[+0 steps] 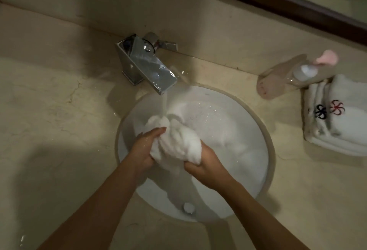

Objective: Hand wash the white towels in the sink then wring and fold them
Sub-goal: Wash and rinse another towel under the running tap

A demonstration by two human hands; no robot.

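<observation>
Wet white towel [176,140] bunched up over sink [266,130] bowl, directly under tap [147,65]; water stream hits its top. Left hand [145,148] grips towel's left side, fingers curled round it. Right hand [206,166] grips lower right end, thumb pinching fabric. Right of sink on bench [49,110]: folded towels [337,122] w/ flower embroidery, pump bottle [286,77] just behind them.

Beige marble counter [49,110] under dim light; matching splashback wall [99,1]; dark-framed mirror [297,5] above it
</observation>
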